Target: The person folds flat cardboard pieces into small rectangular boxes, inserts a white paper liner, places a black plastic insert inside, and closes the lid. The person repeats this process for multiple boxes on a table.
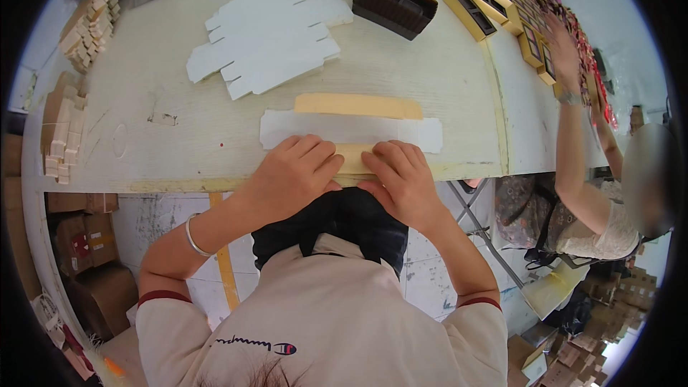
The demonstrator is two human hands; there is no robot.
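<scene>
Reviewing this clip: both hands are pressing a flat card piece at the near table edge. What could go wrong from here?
1. The left hand and right hand press the flat card blank right at the table edge; it might slip off toward the lap.
2. Uneven pressure could skew the fold, since the tan strip shows on one side only.
3. The co-worker's arm reaches nearby and could jostle the table.

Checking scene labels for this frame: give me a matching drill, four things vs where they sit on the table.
Things:
1. flat white card blanks
2. dark brown ridged tray
3. long white and tan card strip
4. gold-framed boxes

Places:
A. far right, in a row
B. under both hands at the near edge
C. far centre, right of the white stack
D. fanned stack, mid-table left of centre

Pairs: 1-D, 2-C, 3-B, 4-A
</scene>
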